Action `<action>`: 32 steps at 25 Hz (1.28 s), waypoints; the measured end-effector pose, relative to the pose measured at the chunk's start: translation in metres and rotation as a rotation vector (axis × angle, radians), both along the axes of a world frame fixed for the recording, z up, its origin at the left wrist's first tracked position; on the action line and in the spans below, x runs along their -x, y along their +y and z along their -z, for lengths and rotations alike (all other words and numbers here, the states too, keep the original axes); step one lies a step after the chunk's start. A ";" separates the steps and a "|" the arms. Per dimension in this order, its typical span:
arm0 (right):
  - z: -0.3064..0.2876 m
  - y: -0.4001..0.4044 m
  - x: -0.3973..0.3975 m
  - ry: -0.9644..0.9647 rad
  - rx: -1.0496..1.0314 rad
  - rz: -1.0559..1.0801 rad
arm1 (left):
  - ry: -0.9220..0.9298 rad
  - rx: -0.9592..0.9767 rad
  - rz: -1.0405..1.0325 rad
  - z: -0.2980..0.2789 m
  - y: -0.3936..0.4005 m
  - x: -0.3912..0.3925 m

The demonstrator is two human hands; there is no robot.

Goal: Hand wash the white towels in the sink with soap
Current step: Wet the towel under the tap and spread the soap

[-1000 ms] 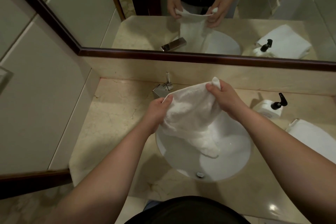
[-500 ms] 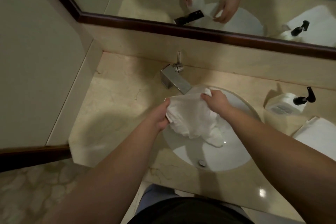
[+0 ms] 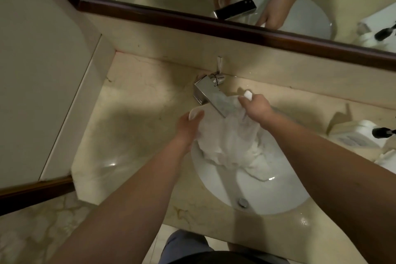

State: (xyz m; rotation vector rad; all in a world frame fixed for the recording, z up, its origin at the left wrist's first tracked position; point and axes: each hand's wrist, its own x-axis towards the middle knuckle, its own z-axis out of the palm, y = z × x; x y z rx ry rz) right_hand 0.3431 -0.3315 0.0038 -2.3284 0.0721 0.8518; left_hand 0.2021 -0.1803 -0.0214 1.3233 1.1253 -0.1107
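The white towel (image 3: 231, 146) hangs bunched in the upper half of the sink (image 3: 267, 195), directly under the spout of the faucet (image 3: 214, 100), with its lower folds resting against the basin wall and its tail pointing toward the drain (image 3: 242, 202). The left hand (image 3: 188, 128) pinches one upper corner at the basin's left rim, and the right hand (image 3: 256, 107) pinches the other corner just right of the spout, so each grip is pressed closed on cloth and the towel is stretched between them. This looks like the wetting step: the fabric is positioned for water, though whether water is running cannot be told. Next, one hand would need to free itself to lift the faucet lever (image 3: 220, 64), or reach to the soap dispenser (image 3: 362, 135) standing well apart on the table (image 3: 132, 130) at right, beside another folded towel (image 3: 387, 157).
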 end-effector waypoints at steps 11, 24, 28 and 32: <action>-0.023 0.025 -0.037 -0.113 -0.079 0.182 | 0.017 0.134 0.098 0.002 -0.017 0.004; -0.018 0.091 -0.052 -0.123 -0.152 0.040 | -0.073 0.225 -0.104 -0.012 -0.009 0.007; -0.015 0.095 -0.049 -0.143 -0.180 0.027 | -0.047 0.200 -0.125 -0.015 -0.011 0.010; -0.022 0.093 -0.039 -0.192 -0.214 -0.061 | -0.064 0.165 -0.096 -0.016 -0.014 0.008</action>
